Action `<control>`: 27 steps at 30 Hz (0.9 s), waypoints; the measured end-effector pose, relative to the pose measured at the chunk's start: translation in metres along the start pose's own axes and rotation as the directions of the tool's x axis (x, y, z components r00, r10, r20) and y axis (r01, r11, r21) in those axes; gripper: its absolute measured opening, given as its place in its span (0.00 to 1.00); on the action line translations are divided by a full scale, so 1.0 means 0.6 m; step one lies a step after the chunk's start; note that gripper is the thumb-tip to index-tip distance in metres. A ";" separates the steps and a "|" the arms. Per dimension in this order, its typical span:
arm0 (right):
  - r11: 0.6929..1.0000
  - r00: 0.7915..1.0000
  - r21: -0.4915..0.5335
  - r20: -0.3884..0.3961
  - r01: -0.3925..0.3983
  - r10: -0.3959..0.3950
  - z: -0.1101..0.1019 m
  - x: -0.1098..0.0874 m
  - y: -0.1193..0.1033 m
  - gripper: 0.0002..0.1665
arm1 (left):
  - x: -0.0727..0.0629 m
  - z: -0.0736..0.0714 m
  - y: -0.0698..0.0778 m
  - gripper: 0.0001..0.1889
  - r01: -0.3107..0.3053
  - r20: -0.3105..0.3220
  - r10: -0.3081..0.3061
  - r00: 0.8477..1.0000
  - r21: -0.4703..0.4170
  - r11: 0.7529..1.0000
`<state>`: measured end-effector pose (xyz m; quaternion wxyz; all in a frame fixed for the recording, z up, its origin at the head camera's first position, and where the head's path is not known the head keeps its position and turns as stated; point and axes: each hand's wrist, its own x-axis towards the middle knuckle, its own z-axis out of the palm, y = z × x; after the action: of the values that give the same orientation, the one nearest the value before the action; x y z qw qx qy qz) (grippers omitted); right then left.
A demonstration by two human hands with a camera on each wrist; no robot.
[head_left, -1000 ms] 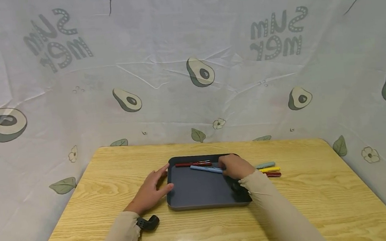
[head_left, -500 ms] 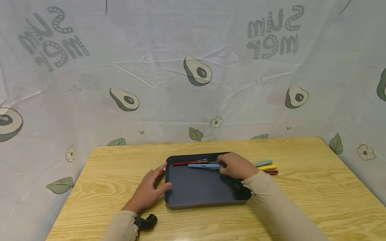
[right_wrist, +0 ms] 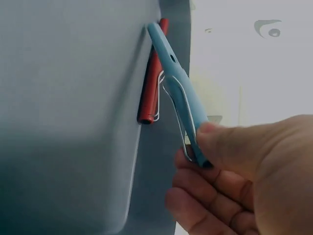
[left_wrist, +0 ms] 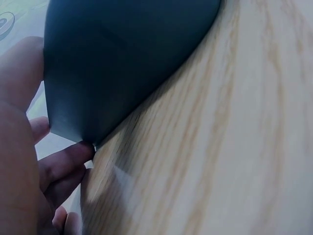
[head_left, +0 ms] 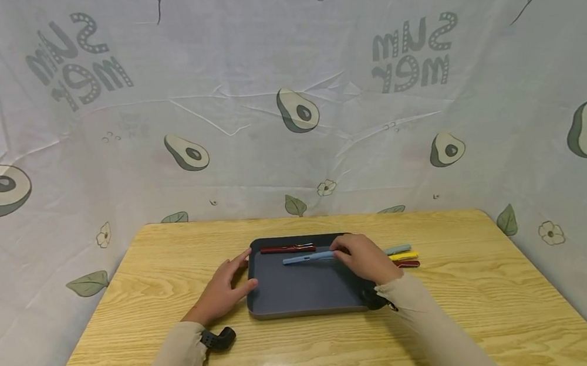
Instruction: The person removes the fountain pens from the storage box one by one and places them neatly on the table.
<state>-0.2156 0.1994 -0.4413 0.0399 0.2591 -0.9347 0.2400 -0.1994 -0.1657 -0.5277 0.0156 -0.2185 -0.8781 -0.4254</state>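
Note:
My right hand (head_left: pixel 366 255) pinches a light blue pen (head_left: pixel 306 258) by its clip end, between thumb and fingers. In the right wrist view the pen (right_wrist: pixel 182 93) slants above the tray floor, its metal clip facing the fingers. A dark red pen (head_left: pixel 287 249) lies along the far wall inside the dark grey tray (head_left: pixel 304 291). My left hand (head_left: pixel 219 290) rests against the tray's left side, thumb and fingers spread. Its fingertips touch the outer wall of the tray (left_wrist: pixel 112 63) in the left wrist view.
Just right of the tray, partly behind my right hand, lie a pale teal pen (head_left: pixel 398 249), a yellow pen (head_left: pixel 406 256) and another dark red pen (head_left: pixel 407 264) on the wooden table (head_left: pixel 474 295). A printed curtain (head_left: pixel 244 117) hangs behind the table.
The light blue pen has risen off the tray floor in my right hand and turned to lie nearly level. My left hand has stayed at the tray's left side.

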 end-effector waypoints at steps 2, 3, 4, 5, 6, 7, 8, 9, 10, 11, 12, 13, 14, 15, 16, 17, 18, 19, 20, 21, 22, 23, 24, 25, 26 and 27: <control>0.999 0.999 0.028 -0.010 -0.031 0.031 -0.001 -0.006 -0.001 0.05 | 0.000 0.000 0.000 0.41 -0.001 -0.001 0.001 1.000 0.000 1.000; 0.998 0.999 0.035 -0.014 -0.042 0.043 -0.002 -0.008 -0.002 0.05 | 0.000 0.000 0.000 0.41 -0.003 -0.001 0.003 1.000 -0.001 1.000; 0.998 0.998 0.043 -0.016 -0.053 0.053 -0.002 -0.011 -0.001 0.05 | 0.000 0.000 0.001 0.41 -0.004 0.001 0.004 1.000 -0.001 1.000; 0.997 0.998 0.052 -0.016 -0.065 0.066 -0.003 -0.013 -0.001 0.05 | -0.001 -0.001 0.002 0.41 0.000 0.001 0.000 1.000 -0.006 1.000; 0.996 0.997 0.057 -0.019 -0.070 0.071 -0.002 -0.015 0.000 0.05 | -0.001 -0.001 0.003 0.41 0.001 0.003 -0.001 1.000 -0.006 1.000; 0.995 0.997 0.061 -0.022 -0.073 0.075 -0.002 -0.017 0.002 0.05 | -0.001 -0.001 0.004 0.41 0.009 0.004 -0.009 1.000 -0.009 1.000; 0.995 0.997 0.064 -0.026 -0.072 0.074 -0.001 -0.019 0.004 0.05 | -0.001 -0.002 0.004 0.41 0.014 0.005 -0.014 1.000 -0.008 1.000; 0.995 0.997 0.069 -0.031 -0.069 0.071 0.000 -0.021 0.006 0.06 | -0.001 -0.002 0.005 0.41 0.019 0.006 -0.019 1.000 -0.009 1.000; 0.995 0.997 0.072 -0.037 -0.066 0.069 0.001 -0.023 0.009 0.06 | -0.001 -0.002 0.005 0.41 0.025 0.007 -0.025 1.000 -0.008 1.000; 0.995 0.997 0.077 -0.044 -0.064 0.068 0.002 -0.026 0.011 0.06 | -0.002 -0.002 0.005 0.41 0.032 0.009 -0.032 0.999 -0.008 0.999; 0.995 0.997 0.080 -0.053 -0.057 0.061 0.003 -0.028 0.014 0.07 | -0.002 -0.002 0.005 0.41 0.034 0.010 -0.034 0.999 -0.007 0.999; 0.995 0.997 0.084 -0.064 -0.048 0.054 0.004 -0.030 0.016 0.07 | -0.001 -0.002 0.005 0.41 0.034 0.011 -0.034 0.999 -0.007 0.999; 0.995 0.996 0.087 -0.076 -0.039 0.046 0.004 -0.033 0.018 0.07 | -0.001 -0.001 0.004 0.40 0.030 0.011 -0.030 0.999 -0.001 1.000; 0.996 0.995 0.089 -0.088 -0.031 0.038 0.004 -0.035 0.020 0.08 | -0.001 -0.001 0.005 0.40 0.027 0.012 -0.027 1.000 -0.001 1.000; 0.995 0.994 0.093 -0.100 -0.025 0.034 0.004 -0.038 0.021 0.08 | -0.001 -0.002 0.006 0.40 0.025 0.013 -0.025 1.000 -0.002 1.000; 0.995 0.993 0.100 -0.111 -0.020 0.031 0.004 -0.040 0.023 0.08 | -0.001 -0.002 0.006 0.40 0.024 0.014 -0.024 1.000 -0.003 1.000; 0.994 0.992 0.105 -0.124 -0.014 0.027 0.003 -0.042 0.024 0.08 | -0.001 -0.002 0.007 0.40 0.020 0.014 -0.020 1.000 -0.008 1.000; 0.994 0.991 0.109 -0.134 -0.012 0.027 0.002 -0.045 0.024 0.09 | -0.001 -0.002 0.007 0.40 0.019 0.015 -0.019 1.000 -0.011 1.000; 0.994 0.989 0.111 -0.145 -0.011 0.027 0.002 -0.047 0.025 0.09 | -0.001 -0.003 0.007 0.40 0.023 0.016 -0.023 1.000 -0.015 1.000; 0.993 0.988 0.116 -0.153 -0.010 0.028 0.001 -0.049 0.026 0.09 | -0.002 -0.003 0.008 0.40 0.025 0.019 -0.025 1.000 -0.022 0.999; 0.993 0.987 0.119 -0.161 -0.009 0.029 0.000 -0.050 0.027 0.09 | -0.002 -0.003 0.007 0.40 0.026 0.019 -0.025 0.999 -0.023 0.999; 0.993 0.986 0.122 -0.167 -0.010 0.030 -0.001 -0.052 0.027 0.09 | -0.002 -0.003 0.007 0.40 0.026 0.019 -0.026 0.999 -0.024 0.999; 0.992 0.984 0.127 -0.172 -0.011 0.033 -0.002 -0.054 0.028 0.10 | -0.002 -0.003 0.006 0.40 0.027 0.019 -0.026 0.999 -0.025 0.999; 0.991 0.984 0.130 -0.175 -0.016 0.039 -0.002 -0.055 0.028 0.10 | -0.002 -0.004 0.006 0.40 0.029 0.019 -0.029 0.999 -0.022 0.999; 0.991 0.983 0.135 -0.177 -0.020 0.044 -0.003 -0.056 0.029 0.10 | -0.002 -0.004 0.006 0.40 0.027 0.018 -0.027 0.999 -0.019 0.999; 0.989 0.983 0.144 -0.177 -0.024 0.050 -0.004 -0.057 0.030 0.10 | -0.003 -0.004 0.006 0.40 0.027 0.016 -0.026 1.000 -0.018 0.999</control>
<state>-0.1952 0.2298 -0.4536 0.1013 0.2212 -0.9125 0.3288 -0.1968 -0.1660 -0.5239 0.0009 -0.2105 -0.8770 -0.4319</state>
